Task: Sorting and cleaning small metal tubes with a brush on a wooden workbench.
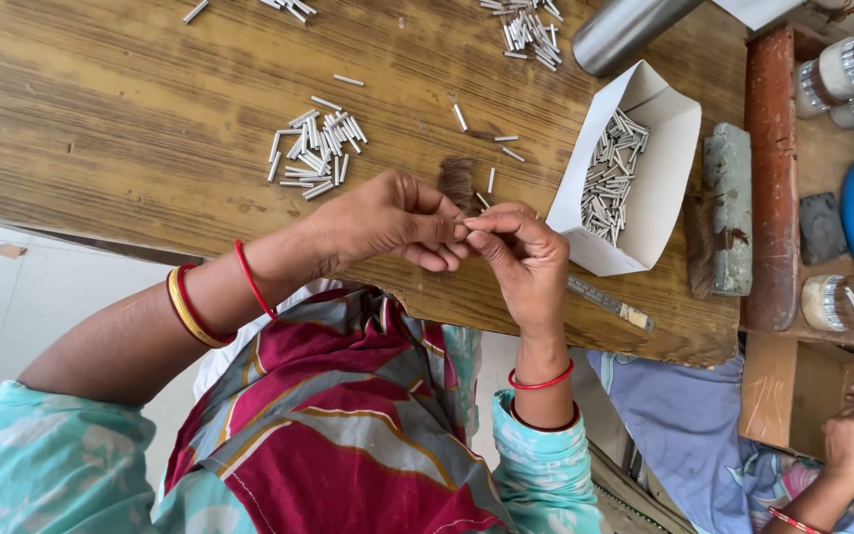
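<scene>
Wooden table (101, 119) holds metal tubes (316, 148) beyond both hands (467, 232).

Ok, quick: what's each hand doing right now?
Left hand: fingers pinched shut on the brown bristle tuft.
Right hand: fingers pinched shut against the left's fingertips; what they grip is too small to tell.

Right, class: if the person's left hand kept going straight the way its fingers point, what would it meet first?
The left hand points right, toward the right hand. Their fingertips already meet around a brown tuft of bristles, so it would meet that right hand first; the white cardboard box lies beyond.
</scene>
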